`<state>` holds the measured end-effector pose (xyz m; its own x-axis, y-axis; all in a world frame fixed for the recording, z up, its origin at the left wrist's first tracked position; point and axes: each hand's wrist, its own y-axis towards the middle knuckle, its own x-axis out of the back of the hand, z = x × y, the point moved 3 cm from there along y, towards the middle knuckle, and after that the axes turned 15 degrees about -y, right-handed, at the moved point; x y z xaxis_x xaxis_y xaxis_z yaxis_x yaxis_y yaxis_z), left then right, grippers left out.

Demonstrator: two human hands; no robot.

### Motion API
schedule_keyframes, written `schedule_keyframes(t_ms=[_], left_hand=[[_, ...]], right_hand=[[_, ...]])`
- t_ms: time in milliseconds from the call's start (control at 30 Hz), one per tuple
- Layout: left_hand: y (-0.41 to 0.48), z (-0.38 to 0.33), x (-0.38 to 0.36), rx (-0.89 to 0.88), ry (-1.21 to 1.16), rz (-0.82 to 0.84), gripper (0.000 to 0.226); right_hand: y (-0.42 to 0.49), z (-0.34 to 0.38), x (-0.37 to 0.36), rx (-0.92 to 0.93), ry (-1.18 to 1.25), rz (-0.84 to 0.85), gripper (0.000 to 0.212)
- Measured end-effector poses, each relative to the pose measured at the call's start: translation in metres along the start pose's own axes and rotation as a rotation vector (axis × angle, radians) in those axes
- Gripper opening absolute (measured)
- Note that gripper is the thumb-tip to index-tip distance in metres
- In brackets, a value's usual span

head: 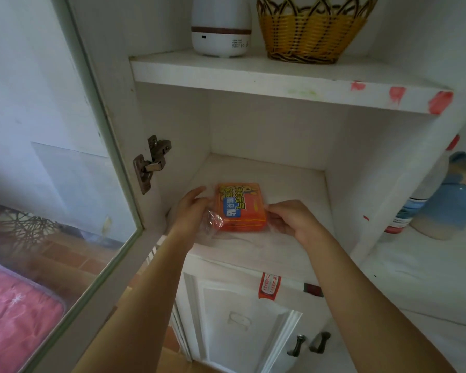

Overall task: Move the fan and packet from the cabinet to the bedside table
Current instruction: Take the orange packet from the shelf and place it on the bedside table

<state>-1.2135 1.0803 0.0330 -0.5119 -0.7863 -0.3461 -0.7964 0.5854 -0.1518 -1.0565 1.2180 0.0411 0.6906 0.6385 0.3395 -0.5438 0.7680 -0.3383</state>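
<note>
An orange packet [240,207] in clear plastic wrap lies on the lower shelf [293,179] of the open white cabinet. My left hand [191,208] grips its left side, fingers on the crinkled wrap. On the packet's right edge, my right hand [291,219] pinches the wrap. The packet rests on or just above the shelf near the front edge. No fan is in view.
The glass cabinet door [73,184] stands open on the left, its hinge [151,162] beside my left hand. On the upper shelf stand a white diffuser [221,28] and a woven basket [312,30]. A blue object [452,195] and a bottle [414,205] sit at right.
</note>
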Motion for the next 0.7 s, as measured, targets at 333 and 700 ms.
schedule_keyframes(t_ms=[333,700], left_hand=[[-0.031,0.001,0.004,-0.040,-0.018,0.055,0.033],[-0.110,-0.003,-0.008,-0.184,-0.047,0.014,0.034]], right_hand=[[-0.020,-0.008,0.000,0.013,-0.078,0.016,0.015],[-0.065,-0.018,0.018,0.247,-0.077,0.118,0.013]])
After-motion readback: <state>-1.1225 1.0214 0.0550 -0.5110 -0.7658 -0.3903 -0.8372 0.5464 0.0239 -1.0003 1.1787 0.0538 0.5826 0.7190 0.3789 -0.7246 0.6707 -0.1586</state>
